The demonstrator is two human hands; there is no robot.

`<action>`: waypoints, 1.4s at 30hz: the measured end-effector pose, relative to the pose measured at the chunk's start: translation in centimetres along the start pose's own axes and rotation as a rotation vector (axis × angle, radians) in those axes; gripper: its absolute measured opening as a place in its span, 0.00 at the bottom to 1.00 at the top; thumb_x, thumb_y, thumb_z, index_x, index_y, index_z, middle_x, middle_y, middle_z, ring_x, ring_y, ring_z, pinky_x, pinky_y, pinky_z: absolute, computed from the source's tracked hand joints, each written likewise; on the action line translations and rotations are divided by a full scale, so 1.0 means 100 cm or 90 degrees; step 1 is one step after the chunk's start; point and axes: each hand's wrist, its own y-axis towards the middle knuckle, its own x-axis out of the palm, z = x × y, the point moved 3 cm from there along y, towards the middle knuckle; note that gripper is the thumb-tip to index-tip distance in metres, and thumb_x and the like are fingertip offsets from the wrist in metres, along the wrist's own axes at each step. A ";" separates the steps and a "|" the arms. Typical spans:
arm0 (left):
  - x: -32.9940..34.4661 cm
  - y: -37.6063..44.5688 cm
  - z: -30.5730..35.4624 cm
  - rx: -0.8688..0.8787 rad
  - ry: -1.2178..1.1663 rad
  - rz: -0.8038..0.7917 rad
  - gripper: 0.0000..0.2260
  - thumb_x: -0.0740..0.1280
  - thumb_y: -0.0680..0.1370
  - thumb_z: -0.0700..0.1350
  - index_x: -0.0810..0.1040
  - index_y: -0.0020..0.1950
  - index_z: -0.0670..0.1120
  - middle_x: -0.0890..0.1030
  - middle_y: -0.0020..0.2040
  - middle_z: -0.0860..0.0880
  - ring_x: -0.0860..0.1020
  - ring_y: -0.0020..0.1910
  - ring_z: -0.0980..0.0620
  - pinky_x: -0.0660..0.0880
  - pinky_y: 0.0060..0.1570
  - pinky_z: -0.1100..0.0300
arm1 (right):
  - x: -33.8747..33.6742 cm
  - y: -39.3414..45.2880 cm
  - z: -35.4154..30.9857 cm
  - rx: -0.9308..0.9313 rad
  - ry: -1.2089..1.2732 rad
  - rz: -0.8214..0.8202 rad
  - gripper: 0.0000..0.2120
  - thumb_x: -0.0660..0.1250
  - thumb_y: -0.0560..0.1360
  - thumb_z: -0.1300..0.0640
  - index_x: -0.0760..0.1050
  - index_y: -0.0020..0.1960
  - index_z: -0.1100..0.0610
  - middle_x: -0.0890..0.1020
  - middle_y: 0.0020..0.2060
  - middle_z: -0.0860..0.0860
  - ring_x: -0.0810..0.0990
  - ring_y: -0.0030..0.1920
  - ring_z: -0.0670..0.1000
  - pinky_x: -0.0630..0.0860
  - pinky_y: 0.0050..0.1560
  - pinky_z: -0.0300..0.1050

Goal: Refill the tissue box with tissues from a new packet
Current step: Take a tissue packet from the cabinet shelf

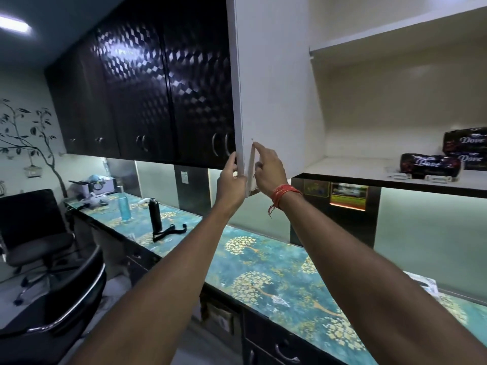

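An upper cabinet door (271,88), white on its inner face, stands swung open. My left hand (232,180) grips the door's lower edge from the outer side. My right hand (268,169), with a red thread band on the wrist, rests its fingers against the inner face near the same corner. Inside the open cabinet, on the lower shelf (350,169) at the right, lie dark tissue packets (429,165) marked "Dove", one more stacked behind at the far right (466,146). No tissue box is in view.
Dark closed cabinets (147,96) run to the left. Below is a long teal patterned counter (263,272) with a black bottle (155,216), a blue bottle (124,206) and clutter at the far end. Black office chairs (39,233) stand at the left. A paper item (424,283) lies at the counter's right.
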 end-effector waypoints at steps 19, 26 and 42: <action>-0.040 0.037 -0.045 -0.011 0.320 -0.149 0.30 0.61 0.80 0.34 0.56 0.80 0.48 0.47 0.82 0.47 0.55 0.79 0.39 0.65 0.72 0.46 | 0.075 0.024 0.006 0.057 -0.112 -0.182 0.35 0.59 0.74 0.71 0.57 0.77 0.52 0.62 0.75 0.59 0.66 0.72 0.61 0.67 0.69 0.52; -0.031 0.024 0.005 0.241 0.181 0.162 0.20 0.60 0.78 0.32 0.74 0.69 0.43 0.73 0.72 0.45 0.66 0.74 0.46 0.66 0.71 0.54 | 0.012 0.009 0.000 0.058 0.009 0.168 0.19 0.57 0.76 0.68 0.75 0.64 0.58 0.81 0.57 0.56 0.80 0.56 0.55 0.77 0.61 0.51; 0.267 -0.110 0.159 0.153 -0.341 -0.510 0.18 0.61 0.77 0.29 0.77 0.64 0.41 0.83 0.55 0.43 0.81 0.53 0.46 0.81 0.53 0.48 | -0.311 -0.119 0.049 0.178 -0.483 0.537 0.21 0.59 0.74 0.62 0.71 0.67 0.59 0.77 0.61 0.58 0.72 0.62 0.60 0.68 0.63 0.51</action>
